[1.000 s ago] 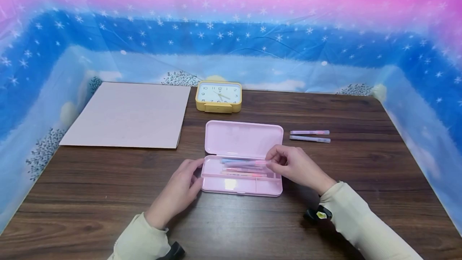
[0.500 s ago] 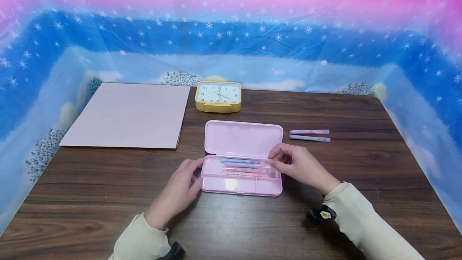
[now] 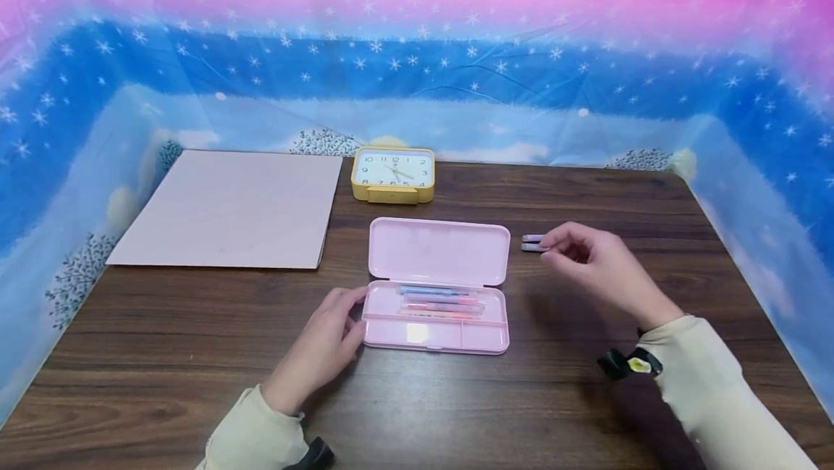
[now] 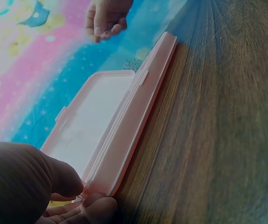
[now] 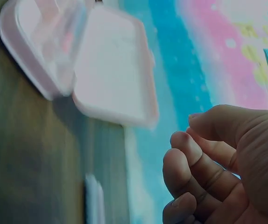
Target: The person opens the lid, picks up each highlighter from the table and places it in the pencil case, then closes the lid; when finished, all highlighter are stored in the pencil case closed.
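Observation:
A pink pencil case [image 3: 439,250] stands with its lid raised in the head view. Several pens [image 3: 443,306] lie in its long rear compartment. My left hand [image 3: 326,334] holds the case's left end; the left wrist view shows its thumb and fingers pinching the case's corner [image 4: 99,179]. To the right of the case, my right hand [image 3: 602,267] hovers with loosely curled fingers and nothing between them. It covers most of two pens, a pinkish one [image 3: 531,237] and a greyish one [image 3: 532,247]; only their left ends show. Both pens [image 5: 95,200] look blurred in the right wrist view.
A yellow clock [image 3: 393,174] stands behind the case. At the left back lies a large pale board [image 3: 231,209]. The brown wooden table [image 3: 423,412] ends at a snowflake-patterned cloth [image 3: 417,72] behind and at both sides.
My right hand has let go of a pen inside the case, then moved right and back to above the two pens on the table. My left hand stays on the case.

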Demonstrator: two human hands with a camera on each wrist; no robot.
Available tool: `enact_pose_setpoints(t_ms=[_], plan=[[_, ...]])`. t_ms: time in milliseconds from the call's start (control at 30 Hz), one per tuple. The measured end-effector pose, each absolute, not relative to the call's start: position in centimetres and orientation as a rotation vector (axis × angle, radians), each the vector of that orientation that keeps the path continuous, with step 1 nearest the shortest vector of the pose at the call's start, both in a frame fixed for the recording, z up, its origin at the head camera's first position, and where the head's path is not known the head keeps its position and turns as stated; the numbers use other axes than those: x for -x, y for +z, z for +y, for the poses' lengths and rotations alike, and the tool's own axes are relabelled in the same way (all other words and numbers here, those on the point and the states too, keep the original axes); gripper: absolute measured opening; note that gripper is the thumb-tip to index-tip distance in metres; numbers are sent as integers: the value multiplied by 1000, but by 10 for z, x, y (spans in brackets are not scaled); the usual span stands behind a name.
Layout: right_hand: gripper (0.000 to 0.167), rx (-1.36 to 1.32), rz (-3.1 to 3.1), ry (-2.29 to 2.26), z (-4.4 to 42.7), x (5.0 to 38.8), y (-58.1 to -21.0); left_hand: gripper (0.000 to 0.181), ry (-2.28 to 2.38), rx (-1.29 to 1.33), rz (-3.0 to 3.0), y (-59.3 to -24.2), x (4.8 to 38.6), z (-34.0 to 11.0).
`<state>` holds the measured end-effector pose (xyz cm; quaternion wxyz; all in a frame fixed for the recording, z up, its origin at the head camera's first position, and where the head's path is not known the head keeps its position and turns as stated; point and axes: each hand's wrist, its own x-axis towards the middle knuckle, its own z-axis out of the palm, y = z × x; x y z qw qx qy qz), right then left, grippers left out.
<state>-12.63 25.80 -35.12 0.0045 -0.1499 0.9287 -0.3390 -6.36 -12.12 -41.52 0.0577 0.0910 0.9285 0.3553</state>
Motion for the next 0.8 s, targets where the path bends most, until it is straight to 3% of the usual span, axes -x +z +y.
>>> enact_pose_setpoints(t_ms=[333, 800], plan=[[24, 302, 2955, -970, 317, 146, -348, 51, 1060, -268, 2828, -415, 65, -120], [39, 53, 2747, -1026, 362, 165, -385, 49, 1092, -218, 2786, -412, 64, -119]])
